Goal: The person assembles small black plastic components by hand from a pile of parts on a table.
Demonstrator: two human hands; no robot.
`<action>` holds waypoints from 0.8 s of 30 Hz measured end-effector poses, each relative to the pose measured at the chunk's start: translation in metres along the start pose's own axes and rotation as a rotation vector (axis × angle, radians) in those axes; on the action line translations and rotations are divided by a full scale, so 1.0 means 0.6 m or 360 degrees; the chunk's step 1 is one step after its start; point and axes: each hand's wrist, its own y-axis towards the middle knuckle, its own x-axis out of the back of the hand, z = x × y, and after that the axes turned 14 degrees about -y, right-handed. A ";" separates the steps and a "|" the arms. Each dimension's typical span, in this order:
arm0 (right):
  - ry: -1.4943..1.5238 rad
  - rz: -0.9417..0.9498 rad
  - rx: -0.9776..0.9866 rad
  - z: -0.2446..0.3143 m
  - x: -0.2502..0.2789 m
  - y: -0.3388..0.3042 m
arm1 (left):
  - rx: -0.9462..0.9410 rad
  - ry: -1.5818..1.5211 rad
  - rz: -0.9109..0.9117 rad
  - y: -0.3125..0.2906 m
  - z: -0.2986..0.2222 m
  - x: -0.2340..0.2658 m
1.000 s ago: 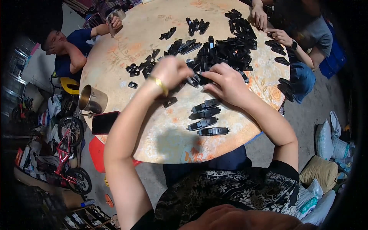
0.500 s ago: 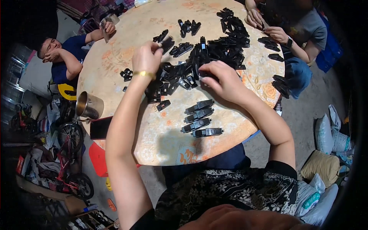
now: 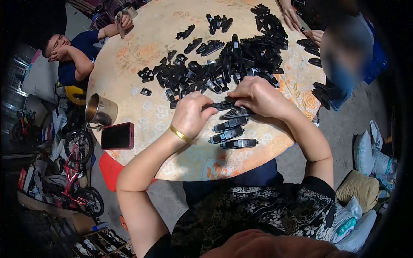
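Between both hands I hold a small black plastic part, a long narrow clip-like piece, just this side of the pile. My left hand, with a gold bracelet at the wrist, pinches its left end. My right hand grips its right end, fingers bent over it. Right below lies a row of several similar black parts, stacked one under another toward the table's near edge. Beyond my hands spreads a large heap of loose black parts. The fingertips partly hide the held piece.
A round table with a flowered cover carries everything. At the left stand a metal mug and a phone. One person sits at the far left holding a phone; another person's hands work at the right, beside small groups of black parts.
My left hand has come from the far left of the heap down toward me and met the right hand at a black part. The phone now shows fully, and another piece lies atop the row.
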 end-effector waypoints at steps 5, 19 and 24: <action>-0.0119 0.0067 0.0028 0.014 0.011 0.003 | -0.0033 -0.0025 0.0007 0.000 -0.003 -0.005; -0.0486 -0.0366 0.0000 0.006 -0.034 0.023 | 0.0425 0.0061 0.0199 0.179 0.077 0.066; -0.0661 -0.0219 0.0066 0.002 -0.040 0.030 | 0.0540 0.0754 -0.0248 0.271 0.190 0.049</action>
